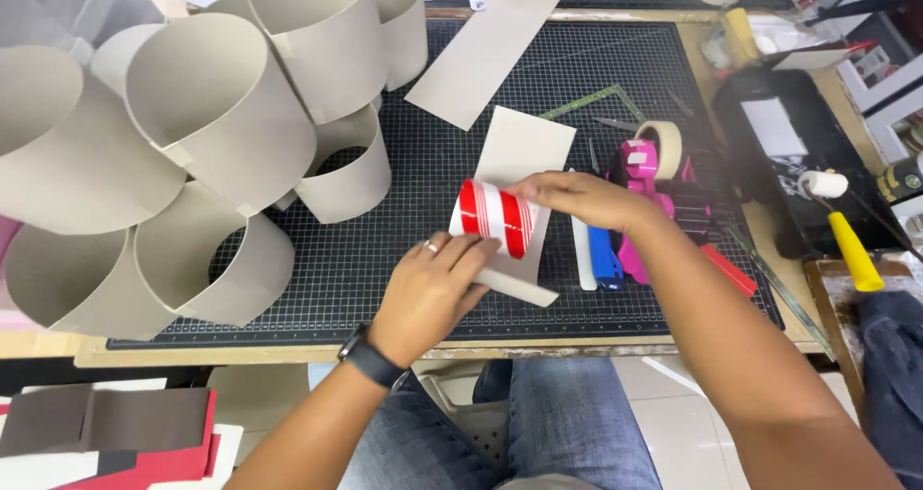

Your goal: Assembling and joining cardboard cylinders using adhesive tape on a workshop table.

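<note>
Here, the moment in short lines:

Card strip: a grey card strip (514, 177) lies on the black cutting mat (404, 259), in the middle, in front of the person. It is partly curled at its near end.
Striped part: a red and white striped band (495, 218) sits around the curl, bent like a small roll.
Left hand: the left hand (435, 293) presses flat on the near end of the strip, fingers closed together and touching the striped band's lower edge.
Right hand: the right hand (582, 199) pinches the far right edge of the striped band with narrow fingers.
Handling: the card looks light and thin, stiff enough to keep a curve but easy to crease, so I judge a gentle hold at the edges is better than a squeeze in the middle. The striped surface looks glossy, maybe slippery.
Nearby: a pink tape dispenser (642, 168) stands just right of the hands; curved card rings (221, 115) are heaped at the left.
</note>
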